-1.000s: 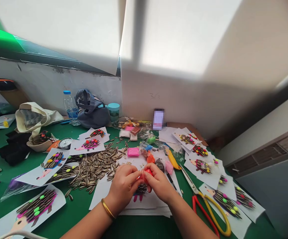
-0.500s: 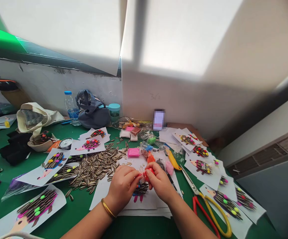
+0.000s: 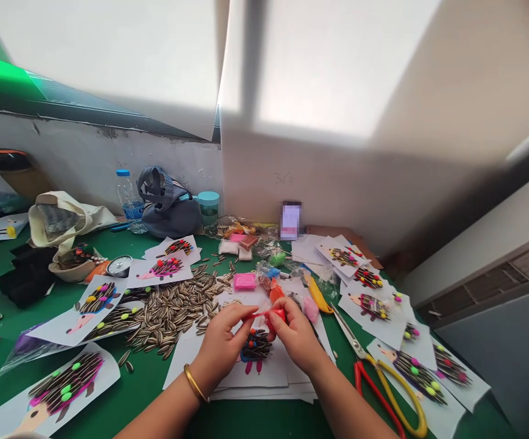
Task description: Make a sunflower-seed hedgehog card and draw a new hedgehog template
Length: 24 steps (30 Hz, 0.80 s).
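Red lump (image 3: 277,317), soft and clay-like, sat at the right hand's (image 3: 295,336) fingertips, above the paper sheets (image 3: 271,378). Right thumb and fingers closed around it, gripping it. Thin red strand (image 3: 259,314) ran from lump across to the left hand (image 3: 224,335), its far end pinched between thumb and fingertips. Both hands raised over the sheets, just apart, forearms angled in from the lower edge; gold-coloured bangle (image 3: 195,384) on left wrist.

Just below the hands: hedgehog picture (image 3: 256,347), dark spiny body, blue edging, magenta feet. Left of the sheets: heap of striped seeds (image 3: 177,308), glossy, teardrop-shaped. Beyond the hands: smooth pink block (image 3: 245,281). To the right: open scissors (image 3: 364,355), metal blades, one red handle, one yellow. Green tabletop (image 3: 150,387) under everything.
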Available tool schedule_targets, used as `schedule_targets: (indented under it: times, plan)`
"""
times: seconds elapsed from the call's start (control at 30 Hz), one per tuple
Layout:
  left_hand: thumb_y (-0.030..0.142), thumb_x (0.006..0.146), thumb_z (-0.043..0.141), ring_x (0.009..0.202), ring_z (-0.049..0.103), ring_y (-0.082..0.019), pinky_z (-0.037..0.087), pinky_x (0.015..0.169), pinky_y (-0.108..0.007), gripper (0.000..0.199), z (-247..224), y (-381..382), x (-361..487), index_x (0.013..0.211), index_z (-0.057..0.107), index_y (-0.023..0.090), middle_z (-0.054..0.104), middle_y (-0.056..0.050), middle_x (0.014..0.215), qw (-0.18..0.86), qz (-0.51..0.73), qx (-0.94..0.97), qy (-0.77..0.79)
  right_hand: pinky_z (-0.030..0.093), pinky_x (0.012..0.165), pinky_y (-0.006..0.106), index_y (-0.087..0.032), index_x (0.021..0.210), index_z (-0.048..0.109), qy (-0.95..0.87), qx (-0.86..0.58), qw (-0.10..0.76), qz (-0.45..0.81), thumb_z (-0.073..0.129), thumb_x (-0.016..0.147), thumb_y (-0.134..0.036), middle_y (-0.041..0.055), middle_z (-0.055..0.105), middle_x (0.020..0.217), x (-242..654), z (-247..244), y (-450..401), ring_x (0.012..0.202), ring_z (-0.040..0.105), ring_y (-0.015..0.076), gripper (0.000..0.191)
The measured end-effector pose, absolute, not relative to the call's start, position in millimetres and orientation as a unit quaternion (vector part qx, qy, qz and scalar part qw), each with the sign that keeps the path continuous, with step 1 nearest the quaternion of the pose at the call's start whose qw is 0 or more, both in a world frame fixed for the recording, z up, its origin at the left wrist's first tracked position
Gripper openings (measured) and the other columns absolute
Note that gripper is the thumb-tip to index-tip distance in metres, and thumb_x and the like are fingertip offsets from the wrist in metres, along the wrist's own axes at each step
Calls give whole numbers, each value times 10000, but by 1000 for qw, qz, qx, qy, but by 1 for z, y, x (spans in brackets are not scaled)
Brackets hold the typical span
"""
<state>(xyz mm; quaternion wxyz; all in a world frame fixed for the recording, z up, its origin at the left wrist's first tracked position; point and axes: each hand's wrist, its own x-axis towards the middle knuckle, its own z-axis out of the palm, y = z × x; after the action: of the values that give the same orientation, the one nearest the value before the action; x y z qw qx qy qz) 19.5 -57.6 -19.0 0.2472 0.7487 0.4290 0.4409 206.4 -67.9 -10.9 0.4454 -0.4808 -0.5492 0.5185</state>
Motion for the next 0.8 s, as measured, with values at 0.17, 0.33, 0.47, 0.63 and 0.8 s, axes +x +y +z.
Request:
schedule_targets:
  times: [0.17,0.33,0.47,0.63,0.8]
  plan:
    - [249,911,571,916,661,-182,521,823,-317,196,-24,-56,18,1050,707,261,731,-41,974,249,427,759,425,451,627,272,-221,914,467,-542,-470,447,534,552,902,-456,-51,569,683,204,-13,-70,613,595,142,250]
    - [333,848,657,736,629,-172,506,690,-297,143,-19,-58,15,784,692,209,684,-22,758,237,404,749,468,462,619,274,-222,890,462,-534,-454,429,569,563,889,-464,-51,571,709,201,-5,-72,589,594,131,261]
    - [318,874,621,803,638,-183,511,746,-315,146,-15,-56,15,842,723,219,693,-41,814,230,436,747,446,465,609,280,-223,883,463,-527,-456,427,576,576,871,-473,-50,570,688,201,-1,-72,589,609,141,275]
    - [287,860,615,907,668,-198,529,837,-349,208,-19,-52,17,1036,710,228,723,-60,967,311,489,673,460,505,711,321,-229,995,472,-502,-454,474,563,616,843,-394,-7,625,862,201,-7,-70,739,675,176,267]
    - [368,798,668,827,671,-205,537,767,-333,217,-15,-52,16,910,723,190,727,-59,878,396,487,601,495,507,748,332,-220,1105,511,-547,-506,498,444,579,871,-411,48,645,980,215,-14,-61,840,661,200,310]
